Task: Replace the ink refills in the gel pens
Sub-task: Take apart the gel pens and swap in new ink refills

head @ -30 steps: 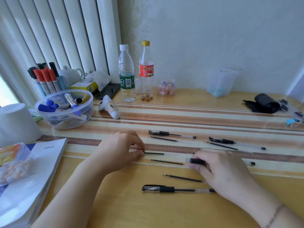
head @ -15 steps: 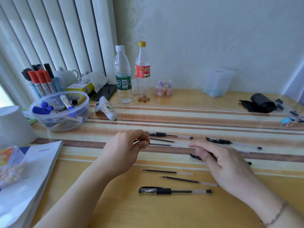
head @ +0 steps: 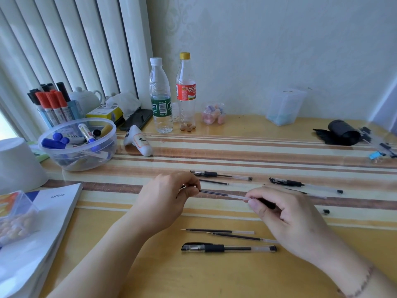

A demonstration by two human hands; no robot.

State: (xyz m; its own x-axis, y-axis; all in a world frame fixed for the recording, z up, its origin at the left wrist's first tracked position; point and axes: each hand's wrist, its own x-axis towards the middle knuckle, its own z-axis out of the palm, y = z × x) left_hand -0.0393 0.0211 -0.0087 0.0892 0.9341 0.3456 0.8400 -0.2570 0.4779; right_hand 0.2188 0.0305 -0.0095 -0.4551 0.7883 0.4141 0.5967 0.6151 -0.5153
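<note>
Three capped gel pens [head: 228, 247] lie at centre frame, two loose refills [head: 219, 231] just above the lowest; two bottles [head: 161, 100] stand upper centre.

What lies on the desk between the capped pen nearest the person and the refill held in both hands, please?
In the head view, two loose refills lie side by side between the nearest capped pen and the held refill.

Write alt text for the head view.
Two bare hands, left hand and right hand, hold a thin black ink refill between them over a striped wooden desk. A capped clear gel pen lies nearest.
</note>
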